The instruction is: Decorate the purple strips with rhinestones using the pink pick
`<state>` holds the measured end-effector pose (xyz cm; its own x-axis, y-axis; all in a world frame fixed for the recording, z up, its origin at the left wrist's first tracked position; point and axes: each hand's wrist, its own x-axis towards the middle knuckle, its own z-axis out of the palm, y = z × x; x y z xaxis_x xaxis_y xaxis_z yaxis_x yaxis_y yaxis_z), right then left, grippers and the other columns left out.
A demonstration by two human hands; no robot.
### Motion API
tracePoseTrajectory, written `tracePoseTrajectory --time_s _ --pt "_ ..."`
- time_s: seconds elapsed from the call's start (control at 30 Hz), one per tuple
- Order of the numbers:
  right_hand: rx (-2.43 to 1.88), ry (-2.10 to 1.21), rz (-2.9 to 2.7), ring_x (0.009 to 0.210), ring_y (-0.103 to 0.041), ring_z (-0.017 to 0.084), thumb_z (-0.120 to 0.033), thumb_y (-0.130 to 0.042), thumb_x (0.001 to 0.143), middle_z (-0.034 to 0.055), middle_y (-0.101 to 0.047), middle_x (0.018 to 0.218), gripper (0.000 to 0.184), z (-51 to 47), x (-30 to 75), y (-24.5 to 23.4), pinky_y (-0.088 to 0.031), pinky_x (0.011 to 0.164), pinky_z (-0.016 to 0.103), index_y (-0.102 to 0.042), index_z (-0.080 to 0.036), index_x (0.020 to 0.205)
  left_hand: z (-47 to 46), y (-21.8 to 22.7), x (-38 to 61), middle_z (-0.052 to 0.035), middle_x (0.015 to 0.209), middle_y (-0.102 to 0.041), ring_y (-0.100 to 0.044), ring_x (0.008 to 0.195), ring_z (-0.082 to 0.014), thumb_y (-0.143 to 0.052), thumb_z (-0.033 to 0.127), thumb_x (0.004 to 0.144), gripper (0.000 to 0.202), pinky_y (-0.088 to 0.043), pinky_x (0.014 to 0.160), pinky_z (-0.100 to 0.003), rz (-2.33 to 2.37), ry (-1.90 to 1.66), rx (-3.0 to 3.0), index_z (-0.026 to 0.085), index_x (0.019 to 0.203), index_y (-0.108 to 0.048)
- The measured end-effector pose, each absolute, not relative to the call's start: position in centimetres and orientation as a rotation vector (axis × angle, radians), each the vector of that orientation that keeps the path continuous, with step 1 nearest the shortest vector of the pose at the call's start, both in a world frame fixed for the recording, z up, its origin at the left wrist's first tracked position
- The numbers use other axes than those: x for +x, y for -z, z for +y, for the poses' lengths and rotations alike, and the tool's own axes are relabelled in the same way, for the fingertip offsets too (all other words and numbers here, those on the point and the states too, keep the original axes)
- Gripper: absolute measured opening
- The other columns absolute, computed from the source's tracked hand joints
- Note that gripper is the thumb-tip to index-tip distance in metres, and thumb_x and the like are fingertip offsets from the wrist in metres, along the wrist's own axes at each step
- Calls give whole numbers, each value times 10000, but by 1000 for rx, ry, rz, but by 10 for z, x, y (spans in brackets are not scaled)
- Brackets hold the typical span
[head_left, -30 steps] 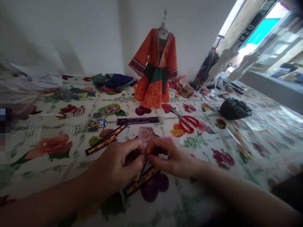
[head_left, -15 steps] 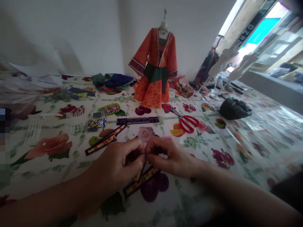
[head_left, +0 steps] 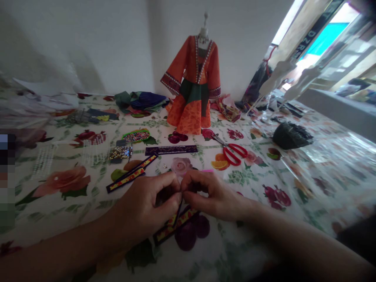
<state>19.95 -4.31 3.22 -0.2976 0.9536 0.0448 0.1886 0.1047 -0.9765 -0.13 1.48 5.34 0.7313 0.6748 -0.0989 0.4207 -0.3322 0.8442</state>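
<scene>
My left hand (head_left: 157, 196) pinches a narrow dark-edged fabric strip (head_left: 172, 222) with a yellow and red pattern. Thumb and forefinger of my right hand (head_left: 205, 192) are closed at the same strip's upper end, fingertip to fingertip with the left. Whatever small detail sits between the fingertips is hidden. Beneath my hands, a second patterned strip (head_left: 164, 234) lies flat on the flowered tablecloth (head_left: 223, 250). Two similar strips (head_left: 126, 180) rest to the left, beyond my left hand. Farther out lies a purple strip (head_left: 172, 150) edged with small pale beads.
Red-handled scissors (head_left: 233, 152) lie right of centre. A green dish of colourful beads (head_left: 136, 136) and a card of shiny studs (head_left: 121, 152) are on the left. A small mannequin in an orange dress (head_left: 192, 86) stands at the back. A black bundle (head_left: 292, 136) sits right.
Both hands stay almost in place, fingertips together. The held strip's lower end has shifted slightly; the whole view has moved a touch.
</scene>
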Motion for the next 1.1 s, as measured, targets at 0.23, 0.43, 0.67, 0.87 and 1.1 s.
tracePoseTrajectory --time_s 0.23,0.43,0.67,0.87,1.1 --pt "-1132 -1255 -1616 656 -548 100 -123 -634 892 -23 -592 755 51 -44 199 -32 -450 592 211 -605 -161 879 15 -52 -2 45 679 -534 -476 679 -166 -488 356 891 188 -331 609 -313 860 -332 1978 237 749 -520" --pt "-1126 -1247 -1621 645 -539 100 -124 -627 895 -29 -577 738 48 -44 199 -33 -447 579 210 -601 -161 877 14 -53 -2 48 682 -531 -475 674 -162 -495 365 898 199 -333 600 -308 852 -343 1972 235 750 -524" --pt "-1136 -1249 -1623 649 -547 96 -116 -639 889 -32 -583 742 61 -43 199 -33 -450 583 205 -606 -165 872 14 -54 -1 51 663 -519 -463 661 -159 -491 365 899 203 -325 594 -305 866 -345 1967 237 744 -521" --pt "-1156 -1261 -1617 640 -536 94 -136 -637 901 -35 -577 736 51 -45 199 -32 -437 575 206 -603 -166 876 14 -54 -1 48 668 -530 -477 662 -159 -486 359 899 203 -325 594 -307 859 -336 1969 235 741 -515" --pt "-1155 -1263 -1603 645 -536 93 -121 -639 894 -33 -580 737 54 -44 198 -33 -441 580 205 -609 -161 874 14 -53 -2 44 666 -510 -459 657 -160 -493 350 884 183 -326 585 -298 880 -327 1964 237 744 -528"
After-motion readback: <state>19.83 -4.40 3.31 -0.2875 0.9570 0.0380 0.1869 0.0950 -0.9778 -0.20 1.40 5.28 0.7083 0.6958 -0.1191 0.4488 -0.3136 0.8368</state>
